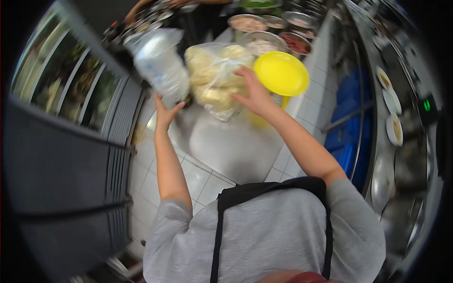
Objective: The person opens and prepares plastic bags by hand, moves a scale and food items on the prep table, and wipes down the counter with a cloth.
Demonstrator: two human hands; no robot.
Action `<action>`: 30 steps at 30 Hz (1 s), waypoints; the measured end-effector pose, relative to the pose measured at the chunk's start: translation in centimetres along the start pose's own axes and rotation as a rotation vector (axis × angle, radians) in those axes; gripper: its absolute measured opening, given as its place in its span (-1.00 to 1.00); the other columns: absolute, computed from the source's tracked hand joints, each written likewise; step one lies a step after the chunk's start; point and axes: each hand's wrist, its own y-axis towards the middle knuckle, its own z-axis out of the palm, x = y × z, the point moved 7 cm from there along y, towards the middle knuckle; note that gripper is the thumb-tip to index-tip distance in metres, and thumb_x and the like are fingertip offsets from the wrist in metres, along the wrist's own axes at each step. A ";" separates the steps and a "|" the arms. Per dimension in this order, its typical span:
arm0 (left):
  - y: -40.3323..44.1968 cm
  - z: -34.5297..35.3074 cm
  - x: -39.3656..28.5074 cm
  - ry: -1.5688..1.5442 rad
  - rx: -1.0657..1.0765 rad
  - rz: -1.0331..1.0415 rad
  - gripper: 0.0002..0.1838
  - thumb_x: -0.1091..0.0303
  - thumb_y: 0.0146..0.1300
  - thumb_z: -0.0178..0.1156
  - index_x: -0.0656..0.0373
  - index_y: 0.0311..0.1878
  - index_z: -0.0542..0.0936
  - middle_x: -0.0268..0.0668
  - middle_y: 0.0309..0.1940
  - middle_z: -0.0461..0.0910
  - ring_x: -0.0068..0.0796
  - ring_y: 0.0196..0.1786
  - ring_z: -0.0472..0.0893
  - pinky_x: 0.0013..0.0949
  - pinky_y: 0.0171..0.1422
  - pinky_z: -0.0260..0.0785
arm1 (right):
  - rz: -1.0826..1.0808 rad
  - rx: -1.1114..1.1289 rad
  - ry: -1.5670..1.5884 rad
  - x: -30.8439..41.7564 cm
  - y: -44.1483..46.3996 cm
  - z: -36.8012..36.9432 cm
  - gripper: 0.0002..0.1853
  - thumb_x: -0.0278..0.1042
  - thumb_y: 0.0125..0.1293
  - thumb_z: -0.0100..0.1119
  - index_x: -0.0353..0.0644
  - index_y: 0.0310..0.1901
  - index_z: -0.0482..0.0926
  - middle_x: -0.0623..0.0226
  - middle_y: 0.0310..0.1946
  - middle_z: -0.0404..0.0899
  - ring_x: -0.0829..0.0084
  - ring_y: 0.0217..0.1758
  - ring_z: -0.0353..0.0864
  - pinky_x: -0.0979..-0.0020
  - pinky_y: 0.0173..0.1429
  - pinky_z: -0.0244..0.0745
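My left hand [166, 112] is at the lower end of a bundle of clear plastic bags [163, 68], thumb and fingers apart. Whether it touches the plastic I cannot tell. A tied clear bag of pale yellow noodles [212, 85] sits on the metal table [226, 146], right of that bundle. Over the noodle bag's right side is my right hand [256, 94], its fingers spread and seemingly against the plastic. Close to its wrist lies a round yellow plate [281, 73], partly covering another yellow item beneath.
Metal bowls of food, one with pale pieces [260, 46] and one with red meat [296, 44], stand at the back. A glass-door fridge [66, 66] is at left. White dishes [394, 129] line the right counter, above blue bins [347, 118]. Another person's arm [137, 12] shows at the top.
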 end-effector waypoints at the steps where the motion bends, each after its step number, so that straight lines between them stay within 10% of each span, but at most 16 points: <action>1: 0.0 1.2 -0.3 -0.023 0.057 -0.098 0.28 0.08 -0.33 0.52 0.33 0.35 -0.14 0.07 0.30 0.05 -0.12 0.35 0.11 -0.21 0.37 -0.01 | 0.032 -0.028 -0.031 0.0 1.1 0.3 -0.30 -0.21 0.01 0.31 -0.17 0.17 0.22 -0.11 0.27 0.07 -0.02 0.35 0.04 0.18 0.36 0.07; 10: 0.6 4.3 -1.3 -0.336 -0.166 0.247 -0.21 0.40 -0.24 0.49 0.46 0.08 0.31 0.03 0.05 0.42 -0.20 0.02 0.46 -0.22 0.14 0.29 | 0.393 0.119 -0.017 -3.8 5.3 5.2 0.01 -0.07 -0.16 0.39 -0.37 0.26 0.04 -0.19 0.12 0.24 -0.03 0.20 0.23 0.16 0.28 0.15; 18: -4.2 0.9 -1.5 -0.171 -0.226 0.216 -0.29 0.41 -0.18 0.46 0.49 0.05 0.35 0.02 0.04 0.44 -0.17 0.04 0.46 -0.21 0.18 0.25 | 0.327 0.277 0.038 -2.9 6.2 7.1 -0.44 -0.14 -0.07 0.31 -0.25 -0.03 0.44 -0.02 -0.17 0.52 0.03 -0.05 0.49 0.23 0.04 0.38; 30: -8.1 -1.3 -0.8 -0.200 -0.417 0.049 -0.31 0.45 -0.21 0.47 0.46 0.02 0.35 -0.04 0.00 0.46 -0.26 -0.02 0.48 -0.23 0.11 0.31 | 0.072 0.400 0.277 2.4 3.8 11.3 -0.67 -0.28 0.07 0.13 -0.13 -0.10 0.50 0.04 -0.28 0.56 0.08 -0.14 0.54 0.24 -0.07 0.39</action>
